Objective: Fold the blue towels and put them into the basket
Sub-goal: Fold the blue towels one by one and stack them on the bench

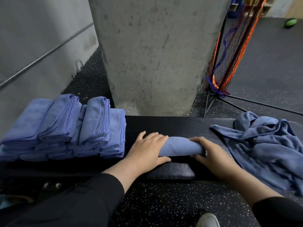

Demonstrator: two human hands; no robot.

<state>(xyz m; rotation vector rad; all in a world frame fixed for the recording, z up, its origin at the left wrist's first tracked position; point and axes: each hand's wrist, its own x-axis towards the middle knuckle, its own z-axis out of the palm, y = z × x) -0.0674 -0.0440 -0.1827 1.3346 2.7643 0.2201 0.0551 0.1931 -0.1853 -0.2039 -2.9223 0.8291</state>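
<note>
A blue towel (177,146), rolled into a thick tube, lies across the black padded bench (164,125). My left hand (146,148) rests flat on its left end, fingers straight over the roll. My right hand (208,153) curls round the right end, thumb below and fingers on top. Stacks of folded blue towels (65,128) stand on the bench at the left. A crumpled heap of unfolded blue towels (265,145) lies at the right. No basket is in view.
A concrete pillar (155,54) rises just behind the bench. An orange and black net on a thin metal stand (229,54) leans at the right. Speckled black rubber floor (172,207) lies below, with a shoe tip (208,220) and a green ball (290,22) far right.
</note>
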